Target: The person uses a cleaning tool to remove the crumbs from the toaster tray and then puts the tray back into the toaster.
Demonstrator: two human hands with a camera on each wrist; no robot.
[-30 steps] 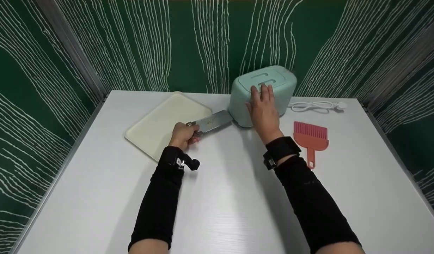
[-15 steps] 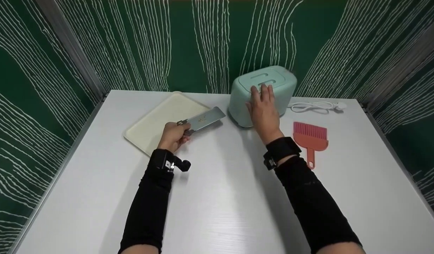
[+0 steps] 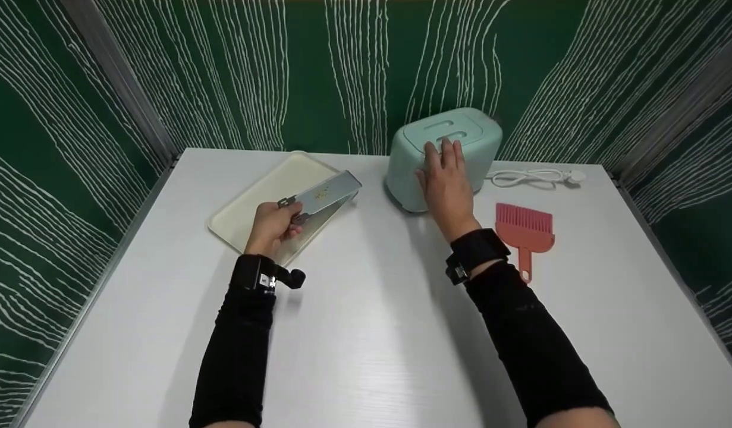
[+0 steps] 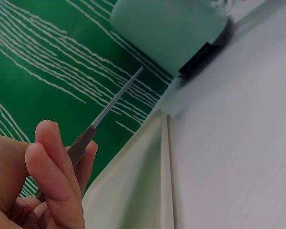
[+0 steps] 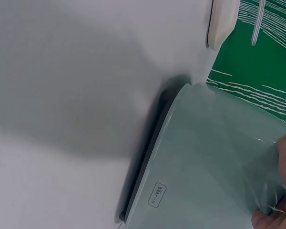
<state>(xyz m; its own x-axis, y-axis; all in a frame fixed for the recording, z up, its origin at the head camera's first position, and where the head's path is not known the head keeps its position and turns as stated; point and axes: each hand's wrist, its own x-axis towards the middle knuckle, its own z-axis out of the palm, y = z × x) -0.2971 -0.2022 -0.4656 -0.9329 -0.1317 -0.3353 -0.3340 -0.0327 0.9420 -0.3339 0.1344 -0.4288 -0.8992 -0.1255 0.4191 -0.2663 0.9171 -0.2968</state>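
My left hand (image 3: 272,224) grips the dark end of a thin metal crumb tray (image 3: 336,188), thumb on top. A small patch of yellowish crumbs (image 3: 321,194) lies on the metal. In the left wrist view the crumb tray (image 4: 115,103) appears nearly edge-on, raised over a cream serving tray (image 3: 247,202). My right hand (image 3: 449,193) rests against the front of a mint-green toaster (image 3: 404,172), with extended fingers reaching its top edge. Two slot-like marks show on the toaster's top.
A coral dustpan (image 3: 525,238) with a pink-bristled brush (image 3: 524,217) lies right of the toaster. The toaster's white cord (image 3: 532,176) lies looped behind it, ending in a plug (image 3: 575,177). Green patterned walls (image 3: 306,77) enclose the white table (image 3: 366,356).
My left hand has carried the crumb tray leftward, away from the toaster's lower side and over the cream serving tray. The right hand stays on the toaster.
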